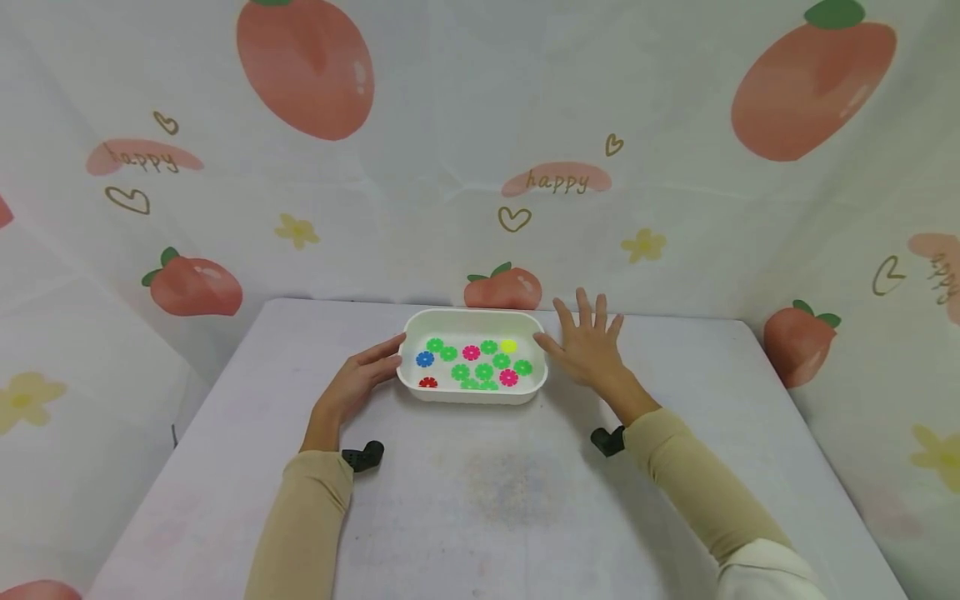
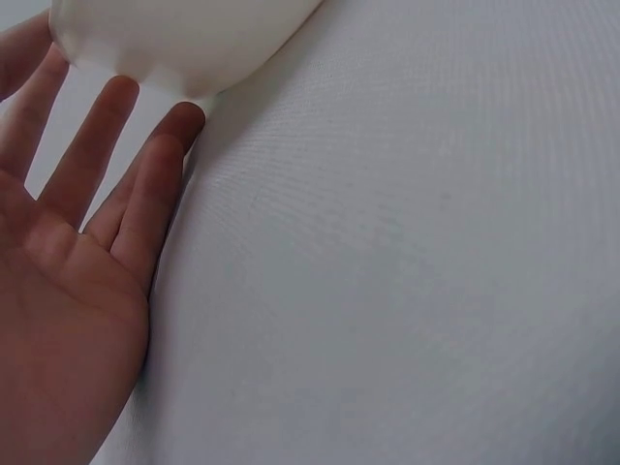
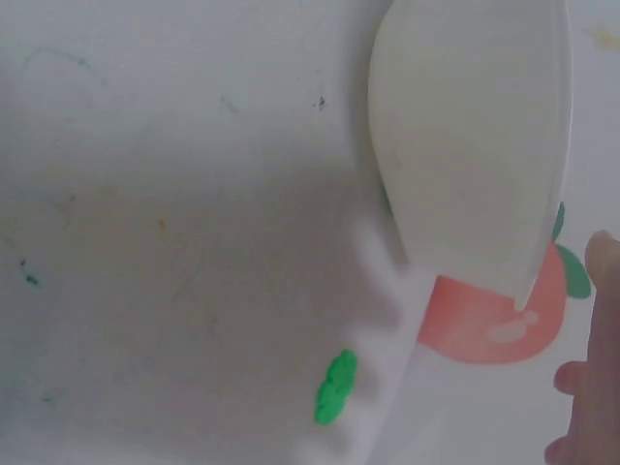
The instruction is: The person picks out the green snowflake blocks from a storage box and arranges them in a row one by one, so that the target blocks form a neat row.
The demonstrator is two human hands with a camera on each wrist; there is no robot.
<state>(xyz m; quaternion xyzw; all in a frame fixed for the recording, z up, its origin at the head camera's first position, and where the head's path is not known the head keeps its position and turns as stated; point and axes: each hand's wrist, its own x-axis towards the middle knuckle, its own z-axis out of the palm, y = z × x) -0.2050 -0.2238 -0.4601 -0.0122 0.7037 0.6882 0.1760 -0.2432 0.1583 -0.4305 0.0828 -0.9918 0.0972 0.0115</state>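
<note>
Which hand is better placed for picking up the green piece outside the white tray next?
Probably the right hand: its wrist view shows the green piece on that side of the white tray. The left hand touches the tray's opposite end.

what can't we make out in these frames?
- Head: bottom of red disc, hidden by the tray's near rim.
- Left wrist: tray contents, hidden by its wall; upper tray, cut off by top edge.
- Right wrist: most of right hand, cut off by right edge.
- Right wrist: green piece's exact shape, blurred.
</note>
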